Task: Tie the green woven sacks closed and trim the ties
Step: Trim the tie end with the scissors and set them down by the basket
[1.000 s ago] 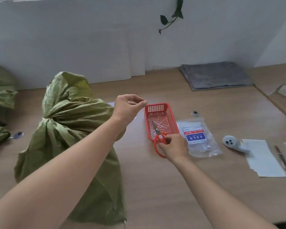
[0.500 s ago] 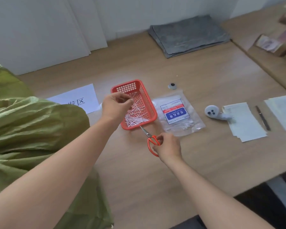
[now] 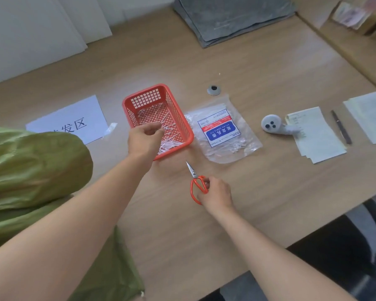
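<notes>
From the head view, the green woven sack (image 3: 30,170) lies bulging along the left edge of the wooden tabletop (image 3: 269,68) and spills over its near edge; its neck is out of frame. The left hand (image 3: 144,139) hovers over the near left corner of a red plastic basket (image 3: 148,97) at mid-tabletop, fingertips bunched above the white cable tie pieces (image 3: 167,144) inside; whether they pinch one cannot be told. The right hand (image 3: 217,195) grasps the red handles of the scissors (image 3: 193,173), which lie toward the near edge, blades together and pointing at the basket. Just right of the basket lies a clear bag of nylon cable ties (image 3: 223,129). A paper sign (image 3: 70,120) lies between sack and basket, and a folded grey cloth (image 3: 232,18) sits at the far edge.
</notes>
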